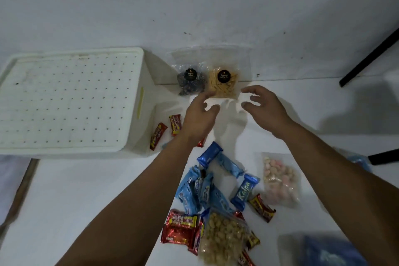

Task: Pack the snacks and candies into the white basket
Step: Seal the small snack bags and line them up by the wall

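The white basket (71, 101) lies upside down at the left, its perforated bottom facing up. Against the wall lean two clear bags: one of dark snacks (191, 81) and one of yellow sticks (224, 84). My left hand (199, 114) and my right hand (264, 108) hover on either side just in front of the yellow-stick bag, fingers spread and holding nothing. Red candy bars (158, 139) lie beside the basket. Nearer me sit blue Kalpa wafers (245, 191), red Beng-Beng packs (181, 229), a bag of pale nuts (222, 237) and a bag of pink-white candies (279, 179).
A white wall rises directly behind the bags. Black stand legs (371, 58) slant across the right side. A blue plastic item (330, 252) lies at the bottom right. A wooden strip (21, 188) shows at the left table edge.
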